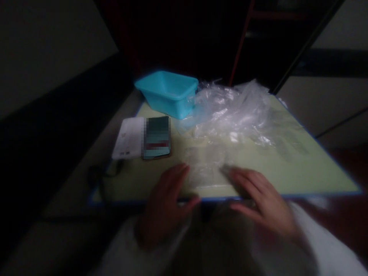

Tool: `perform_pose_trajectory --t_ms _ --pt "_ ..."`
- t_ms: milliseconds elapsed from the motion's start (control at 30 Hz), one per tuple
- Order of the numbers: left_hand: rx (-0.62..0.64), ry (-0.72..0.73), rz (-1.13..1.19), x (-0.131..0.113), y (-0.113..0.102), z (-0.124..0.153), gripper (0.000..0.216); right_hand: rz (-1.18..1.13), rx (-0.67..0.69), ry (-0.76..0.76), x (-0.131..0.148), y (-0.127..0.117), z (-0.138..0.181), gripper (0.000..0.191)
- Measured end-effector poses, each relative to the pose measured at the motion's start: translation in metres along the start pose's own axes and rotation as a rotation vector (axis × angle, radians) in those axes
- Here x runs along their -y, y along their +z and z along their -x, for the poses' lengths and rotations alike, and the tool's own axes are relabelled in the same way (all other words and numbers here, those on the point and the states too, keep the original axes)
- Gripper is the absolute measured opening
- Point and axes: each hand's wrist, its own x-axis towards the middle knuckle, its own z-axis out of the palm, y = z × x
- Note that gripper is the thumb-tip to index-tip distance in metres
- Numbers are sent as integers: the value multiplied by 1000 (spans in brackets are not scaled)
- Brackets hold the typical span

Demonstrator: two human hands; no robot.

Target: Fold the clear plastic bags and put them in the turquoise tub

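Note:
A clear plastic bag lies flat near the front edge of the table, between my two hands. My left hand is at its left side, thumb apart from the fingers, with nothing visible in it. On the right side, my right hand has its fingers stretched out and the thumb apart, the fingertips close to the bag. Whether either hand touches the bag is hard to tell in the dim, blurred picture. Behind it spreads a heap of crumpled clear plastic bags.
A turquoise plastic basket stands at the table's back left. In front of it lie a white flat object and a phone-like device with a blurred-out face. A dark cable hangs at the left edge of the yellow-green tabletop.

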Motion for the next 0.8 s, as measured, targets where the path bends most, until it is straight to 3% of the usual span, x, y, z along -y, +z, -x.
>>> perform_pose_trajectory --t_ms 67,167,333,633,800 --pt "125 109 -115 9 -7 5 78 122 129 -101 -1 2 4 69" --pt "230 162 -272 21 -11 8 67 288 208 -133 -4 10 6 62" --pt "314 132 -402 25 -6 8 64 432 154 -150 -5 21 4 59" --pt "397 76 -402 18 -8 6 62 492 113 -133 5 24 0 58" --pt "435 67 -368 18 -12 3 66 462 111 -113 6 27 2 74"
